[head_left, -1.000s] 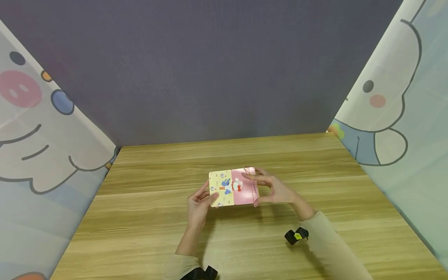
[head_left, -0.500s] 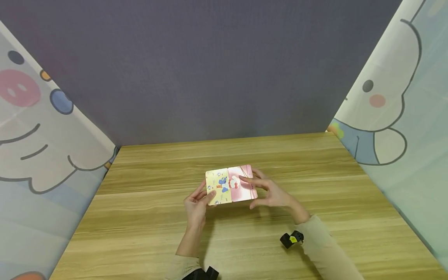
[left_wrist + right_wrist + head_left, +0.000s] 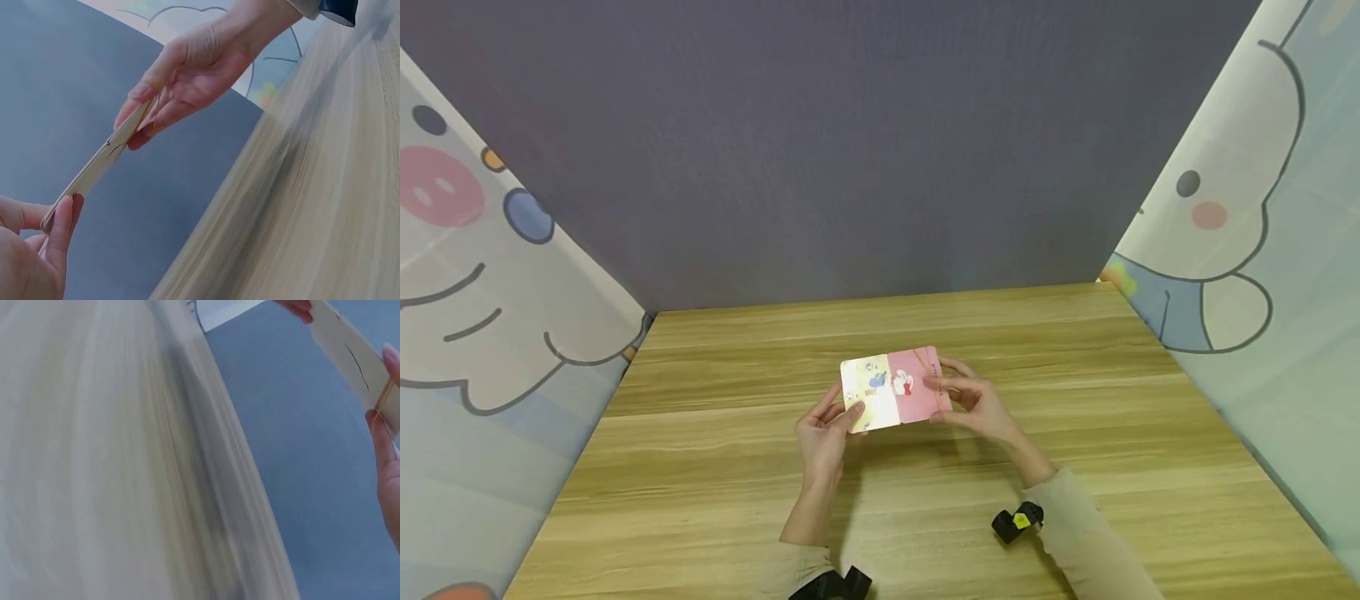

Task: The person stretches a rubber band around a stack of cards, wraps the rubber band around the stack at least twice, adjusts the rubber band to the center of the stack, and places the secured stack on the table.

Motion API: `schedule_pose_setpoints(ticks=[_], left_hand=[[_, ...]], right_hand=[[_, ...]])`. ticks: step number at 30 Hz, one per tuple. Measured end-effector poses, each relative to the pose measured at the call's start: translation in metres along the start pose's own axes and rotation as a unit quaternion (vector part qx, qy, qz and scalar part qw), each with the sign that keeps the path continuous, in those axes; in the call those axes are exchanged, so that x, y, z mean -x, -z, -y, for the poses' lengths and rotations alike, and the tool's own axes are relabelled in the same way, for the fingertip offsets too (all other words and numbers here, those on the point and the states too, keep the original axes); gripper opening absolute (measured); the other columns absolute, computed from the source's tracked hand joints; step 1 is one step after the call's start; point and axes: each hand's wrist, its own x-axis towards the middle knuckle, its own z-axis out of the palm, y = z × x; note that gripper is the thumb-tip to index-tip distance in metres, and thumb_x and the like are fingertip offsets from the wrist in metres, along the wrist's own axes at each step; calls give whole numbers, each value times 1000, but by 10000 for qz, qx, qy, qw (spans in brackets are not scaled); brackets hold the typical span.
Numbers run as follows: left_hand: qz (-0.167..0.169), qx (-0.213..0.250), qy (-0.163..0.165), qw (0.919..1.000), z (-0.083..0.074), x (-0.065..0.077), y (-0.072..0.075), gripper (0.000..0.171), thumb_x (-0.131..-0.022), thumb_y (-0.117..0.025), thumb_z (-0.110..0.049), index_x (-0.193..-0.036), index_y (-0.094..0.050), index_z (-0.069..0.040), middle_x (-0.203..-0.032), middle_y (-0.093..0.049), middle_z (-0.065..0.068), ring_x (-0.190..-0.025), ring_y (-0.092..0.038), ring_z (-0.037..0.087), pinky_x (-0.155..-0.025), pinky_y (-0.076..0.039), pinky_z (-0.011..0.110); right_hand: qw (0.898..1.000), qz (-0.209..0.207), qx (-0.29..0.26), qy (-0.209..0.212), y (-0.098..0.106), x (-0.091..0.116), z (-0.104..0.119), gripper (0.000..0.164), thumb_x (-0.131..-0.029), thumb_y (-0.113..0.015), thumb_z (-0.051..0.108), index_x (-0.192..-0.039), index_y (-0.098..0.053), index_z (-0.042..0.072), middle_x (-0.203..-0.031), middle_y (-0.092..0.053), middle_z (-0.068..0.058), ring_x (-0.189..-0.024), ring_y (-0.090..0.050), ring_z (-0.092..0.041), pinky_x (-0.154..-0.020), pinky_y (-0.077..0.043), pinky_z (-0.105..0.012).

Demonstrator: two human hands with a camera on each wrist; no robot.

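A thin two-part cardboard card (image 3: 913,407), half yellow with a blue cartoon animal and half pink with a white rabbit, is held above the table. My left hand (image 3: 822,442) pinches its yellow end, thumb on top and fingers beneath. At the pink end, my right hand (image 3: 988,410) grips the edge, where a thin elastic band (image 3: 386,394) crosses the card. Seen nearly edge-on in the left wrist view, the card (image 3: 94,167) slants between both hands. In the right wrist view its pale underside has a dark curved line.
Under the hands lies a wood-grain table (image 3: 715,467). A dark grey panel (image 3: 880,158) stands behind it, with cartoon-printed curtains (image 3: 1300,417) on either side. Black wrist cameras (image 3: 1018,521) are strapped near both sleeves.
The card has shifted a little left and away, and glare has moved from its pink half to its yellow half. My right index finger has drawn back from the rabbit toward the pink edge.
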Motion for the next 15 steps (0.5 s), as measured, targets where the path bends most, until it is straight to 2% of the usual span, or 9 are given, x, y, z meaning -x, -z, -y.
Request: schedule_pose_setpoints(ticks=[4,5,6,7,9,11,12,13,15], left_hand=[[-91,-45,29,9999,-1,-1,-3,48,-70,-72,1,-116,-55,3,-76,-61,21,-56,-62,19,-46,-56,33],[-189,-158,103,9996,-5,0,-6,49,-70,-72,1,-115,-56,3,-77,-61,22,-56,-62,19,-47,-57,34],[-146,-74,54,9999,-2,-1,-5,49,-71,-71,2,-116,-55,4,-77,-61,21,-57,-63,19,-47,-57,34],[-266,-226,163,9993,-7,1,-9,49,-71,-71,2,-116,-54,5,-77,-61,22,-57,-63,19,-48,-57,35],[-317,-231,192,9990,-6,0,-10,49,-72,-70,4,-117,-52,6,-77,-61,20,-58,-63,18,-48,-57,33],[-374,-212,233,9988,-6,-1,-11,49,-72,-69,5,-119,-51,6,-78,-61,20,-58,-63,18,-49,-57,32],[-307,-73,111,9994,0,-4,-8,50,-73,-68,5,-119,-51,6,-78,-62,18,-58,-63,18,-48,-57,30],[-401,-162,155,9989,0,-5,-9,50,-72,-69,5,-119,-51,6,-78,-61,20,-58,-62,18,-49,-57,32],[-436,-156,97,9989,9,-10,-6,51,-72,-71,1,-119,-52,3,-78,-62,18,-59,-63,18,-49,-57,32]], right_hand=[[9976,-446,-511,103,-6,0,-1,44,-71,-64,-15,-109,-43,-23,-130,-22,-35,-116,-40,-26,-93,-45,-34],[9967,-564,-570,93,-8,0,-1,45,-72,-62,-16,-111,-41,-24,-131,-21,-35,-115,-40,-27,-93,-46,-34],[9957,-707,-590,52,-9,0,0,46,-73,-60,-17,-113,-38,-24,-131,-21,-36,-115,-40,-29,-92,-46,-33],[9945,-876,-576,-49,-11,0,1,47,-74,-58,-17,-115,-35,-24,-131,-21,-36,-115,-40,-30,-92,-46,-33],[9900,-1270,-499,-372,-14,0,5,50,-76,-56,-16,-119,-31,-22,-131,-23,-33,-114,-39,-31,-90,-48,-31],[9803,-1753,-343,-843,-17,0,9,50,-78,-55,-13,-121,-31,-19,-130,-30,-26,-113,-40,-30,-89,-48,-28],[9735,-1992,-292,-1081,-19,0,11,49,-79,-55,-11,-122,-32,-17,-128,-33,-23,-112,-41,-28,-89,-49,-27],[9664,-2198,-215,-1314,-20,0,13,47,-81,-55,-9,-122,-33,-15,-125,-36,-20,-109,-43,-26,-88,-49,-27],[9527,-2508,-172,-1706,-23,0,16,43,-84,-54,-5,-122,-36,-14,-120,-42,-18,-103,-49,-22,-86,-50,-29]])
